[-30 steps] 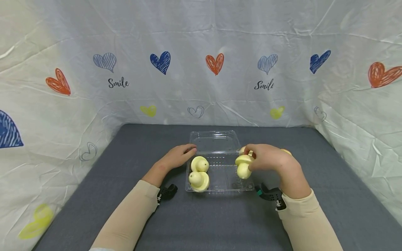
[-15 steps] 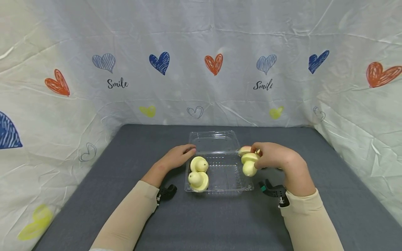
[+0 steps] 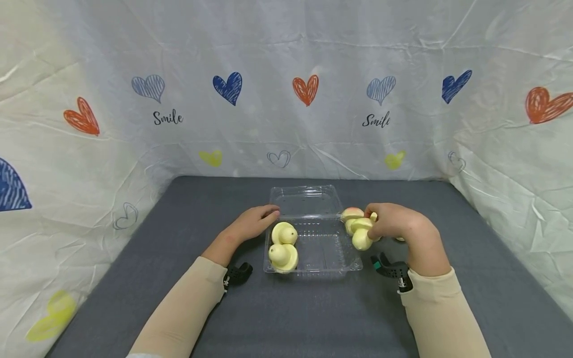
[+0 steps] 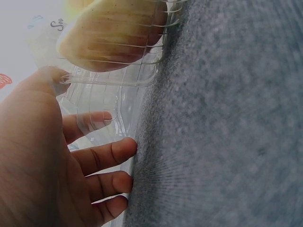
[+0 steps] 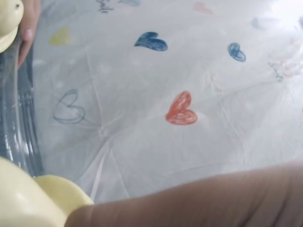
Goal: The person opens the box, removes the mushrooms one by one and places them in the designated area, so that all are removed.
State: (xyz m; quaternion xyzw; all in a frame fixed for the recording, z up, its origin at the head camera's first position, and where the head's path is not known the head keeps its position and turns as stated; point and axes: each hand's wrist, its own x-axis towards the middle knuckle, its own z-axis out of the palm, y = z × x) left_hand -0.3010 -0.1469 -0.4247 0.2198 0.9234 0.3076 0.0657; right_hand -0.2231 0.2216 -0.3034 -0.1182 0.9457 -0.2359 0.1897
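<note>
A clear plastic clamshell box (image 3: 313, 271) lies with its lid (image 3: 304, 201) folded back. Two pale yellow, mushroom-shaped pieces, each a round bulb on a wider disc, fill its left side; the front piece (image 3: 283, 257) touches the rear piece (image 3: 284, 232). Beside the box's left wall, my left hand (image 3: 252, 223) has its fingers extended, with the thumb at the rim in the left wrist view. At the box's right edge my right hand (image 3: 394, 221) grips a similar pale yellow piece (image 3: 361, 240) between thumb and fingers. Its far side is hidden by the hand.
A pinkish-topped yellow piece (image 3: 352, 214) sits just right of the lid's hinge, and another pale piece (image 3: 400, 239) shows partly under my right wrist. Dark grey cloth (image 3: 313, 318) covers the table. A white curtain (image 3: 264, 124) with printed hearts hangs behind.
My right hand has moved right with the yellow piece, from over the box's right side to its right edge, uncovering the pinkish-topped piece. The left hand has stayed put.
</note>
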